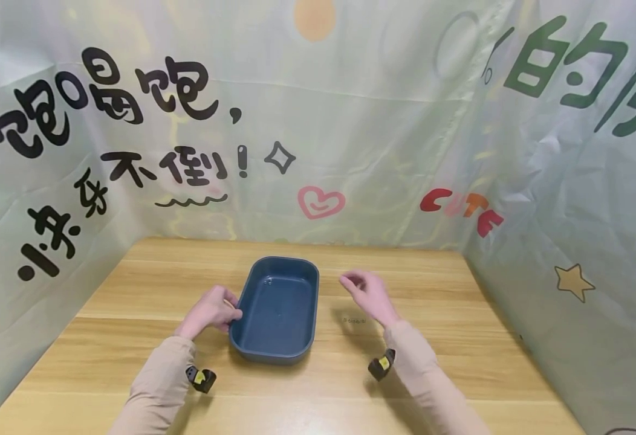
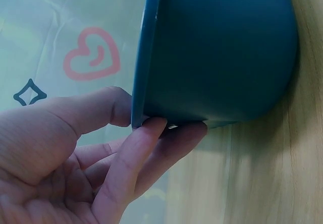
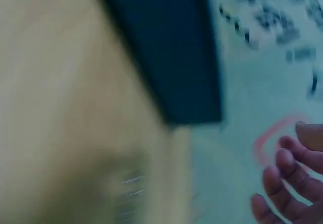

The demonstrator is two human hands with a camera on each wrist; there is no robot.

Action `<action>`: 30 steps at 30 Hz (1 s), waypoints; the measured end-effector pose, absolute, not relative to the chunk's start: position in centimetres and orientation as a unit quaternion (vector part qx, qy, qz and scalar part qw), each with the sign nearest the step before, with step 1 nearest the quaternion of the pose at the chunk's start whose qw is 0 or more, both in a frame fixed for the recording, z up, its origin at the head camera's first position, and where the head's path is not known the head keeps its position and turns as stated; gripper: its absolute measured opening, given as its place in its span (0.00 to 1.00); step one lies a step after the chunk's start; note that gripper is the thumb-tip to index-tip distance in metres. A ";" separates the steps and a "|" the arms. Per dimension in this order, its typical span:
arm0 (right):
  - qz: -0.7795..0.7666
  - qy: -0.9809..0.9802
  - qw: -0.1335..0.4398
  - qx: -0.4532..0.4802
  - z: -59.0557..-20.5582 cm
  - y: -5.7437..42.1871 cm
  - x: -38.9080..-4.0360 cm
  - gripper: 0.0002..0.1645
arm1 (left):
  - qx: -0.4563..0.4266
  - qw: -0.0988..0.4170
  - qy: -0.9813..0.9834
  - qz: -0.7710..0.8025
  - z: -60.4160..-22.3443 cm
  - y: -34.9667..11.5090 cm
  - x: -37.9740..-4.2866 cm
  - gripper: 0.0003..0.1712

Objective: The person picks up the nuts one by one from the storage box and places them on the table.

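Note:
A dark blue rectangular plastic basin (image 1: 280,314) with rounded corners sits on the wooden table, nothing inside it. My left hand (image 1: 217,309) pinches its left rim; in the left wrist view the thumb lies on the inner side of the rim, with fingertips against the outer wall (image 2: 222,52). To the right of the basin, my right hand (image 1: 372,297) hovers above the table, apart from the basin and holding nothing. The right wrist view is blurred, but the loosely bent fingers (image 3: 290,178) show beside the basin's side (image 3: 171,57).
The wooden tabletop (image 1: 405,272) surrounds the basin. Printed cloth (image 1: 350,139) hangs behind the table and along both sides. A small dark printed mark (image 1: 354,321) lies on the tabletop beneath the right hand. Each wrist wears a small black camera (image 1: 381,364).

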State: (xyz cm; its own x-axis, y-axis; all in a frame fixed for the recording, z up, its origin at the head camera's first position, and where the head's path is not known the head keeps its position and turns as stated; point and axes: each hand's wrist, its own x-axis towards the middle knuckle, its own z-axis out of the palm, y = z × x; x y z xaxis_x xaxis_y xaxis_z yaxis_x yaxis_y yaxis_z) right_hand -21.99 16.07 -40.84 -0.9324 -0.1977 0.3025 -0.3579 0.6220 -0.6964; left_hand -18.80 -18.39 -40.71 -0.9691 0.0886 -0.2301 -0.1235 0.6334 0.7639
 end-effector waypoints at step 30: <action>0.035 -0.973 -0.046 0.225 -42.8 -1.4 -29.8 0.08 | -0.015 0.117 0.896 0.429 -40.8 -18.3 -18.9 0.13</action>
